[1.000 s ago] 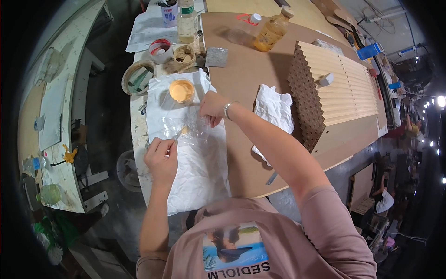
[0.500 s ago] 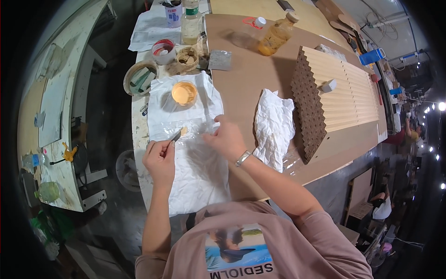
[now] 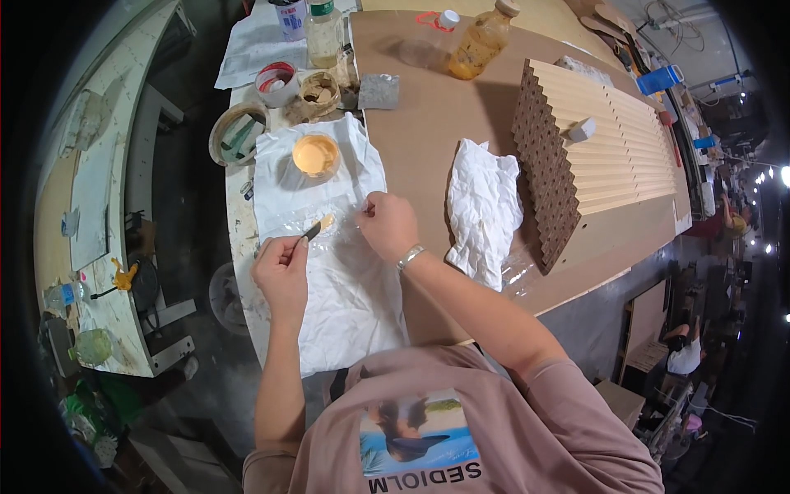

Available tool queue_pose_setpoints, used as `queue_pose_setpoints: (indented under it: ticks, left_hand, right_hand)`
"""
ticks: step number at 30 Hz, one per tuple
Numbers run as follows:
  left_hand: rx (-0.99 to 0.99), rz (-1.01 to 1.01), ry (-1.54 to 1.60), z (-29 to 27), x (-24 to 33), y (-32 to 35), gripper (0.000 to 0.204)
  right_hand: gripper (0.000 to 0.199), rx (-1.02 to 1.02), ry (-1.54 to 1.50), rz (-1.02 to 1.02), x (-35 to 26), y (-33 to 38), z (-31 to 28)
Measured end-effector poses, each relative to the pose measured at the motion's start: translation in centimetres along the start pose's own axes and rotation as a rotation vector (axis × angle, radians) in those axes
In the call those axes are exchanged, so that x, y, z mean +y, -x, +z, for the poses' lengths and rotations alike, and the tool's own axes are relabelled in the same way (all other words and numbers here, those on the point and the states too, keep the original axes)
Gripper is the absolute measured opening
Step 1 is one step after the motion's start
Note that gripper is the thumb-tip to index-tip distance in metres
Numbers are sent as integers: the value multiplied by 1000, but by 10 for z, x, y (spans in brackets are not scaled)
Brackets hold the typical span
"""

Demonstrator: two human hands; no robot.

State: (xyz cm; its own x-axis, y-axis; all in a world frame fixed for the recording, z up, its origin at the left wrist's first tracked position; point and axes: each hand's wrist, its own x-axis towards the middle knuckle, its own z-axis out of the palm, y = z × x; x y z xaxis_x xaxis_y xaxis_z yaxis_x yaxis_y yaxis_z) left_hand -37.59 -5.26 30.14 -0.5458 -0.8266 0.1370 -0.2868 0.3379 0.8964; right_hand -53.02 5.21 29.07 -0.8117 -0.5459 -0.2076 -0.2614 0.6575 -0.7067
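My left hand pinches a thin dark blade over a clear plastic sheet. Beside the blade's tip is a small dab of tan paste. My right hand is closed at the sheet's right edge, its thumb and finger drawn together; whether anything is between them is hidden. Beneath the plastic lies a crumpled white cloth. A round tub of orange-tan paste stands on the cloth's far part.
Right of the cloth, brown board carries another white cloth and a ridged wooden panel with a small white block. Bottles stand at the back. Tubs line the left, near a grey square sheet.
My right hand's fingers, spread before, have curled together. The blade in my left hand has turned a little and now meets the tan dab from the left. The whole view has shifted slightly.
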Motion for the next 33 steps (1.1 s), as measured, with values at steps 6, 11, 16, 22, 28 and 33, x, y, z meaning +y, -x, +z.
queue_pose_setpoints:
  ticks: [6, 11, 16, 22, 28, 33]
  left_hand:
    - [-27, 98, -70, 1, 6, -2, 6]
    - [-31, 319, -231, 7, 7, 0, 10]
    - [-14, 379, -270, 10, 6, 5, 10]
    - [26, 511, -377, 18, 6, 6, 13]
    - [-22, 616, -399, 18, 3, 16, 13]
    - [34, 608, -434, 17, 3, 12, 13]
  right_hand:
    - [14, 42, -151, 29, 8, -9, 2]
    - [16, -63, -191, 22, 10, -10, 1]
    - [15, -177, -335, 116, 6, -11, 2]
    - [9, -255, -592, 262, 6, -11, 7]
    - [11, -358, -667, 316, 4, -9, 4]
    - [15, -272, -689, 300, 9, -9, 10]
